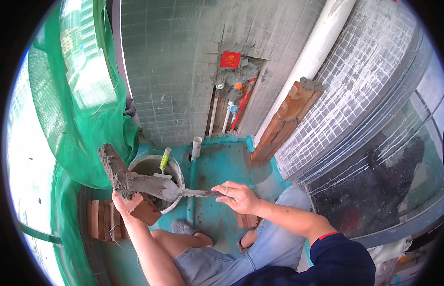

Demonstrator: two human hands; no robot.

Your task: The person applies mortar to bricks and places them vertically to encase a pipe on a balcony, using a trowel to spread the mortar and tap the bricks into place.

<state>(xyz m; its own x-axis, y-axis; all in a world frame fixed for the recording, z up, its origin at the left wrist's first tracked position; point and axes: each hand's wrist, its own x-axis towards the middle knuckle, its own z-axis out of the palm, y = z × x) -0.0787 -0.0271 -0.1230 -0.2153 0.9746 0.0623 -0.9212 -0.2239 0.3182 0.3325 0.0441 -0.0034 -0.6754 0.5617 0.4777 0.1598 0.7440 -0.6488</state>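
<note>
My left hand [127,205] grips a reddish brick [148,211] and holds it tilted over the near left side of a bucket. Grey mortar [115,172] lies thick along the brick's upper edge. In my right hand [238,197] is the handle of a trowel [167,188], its blade pointing left and touching the mortar on the brick. Below the brick stands the mortar bucket [180,177], partly hidden by brick and blade. A second tool with a yellow-green handle [165,158] rests in it.
Several bricks [100,219] are stacked at the left, and more bricks [246,220] lie between my feet. A brick column [284,121] rises beside a white pipe [317,45]. A short pipe stub [196,147] sticks up from the teal floor [222,167]. Green netting [105,128] hangs at the left.
</note>
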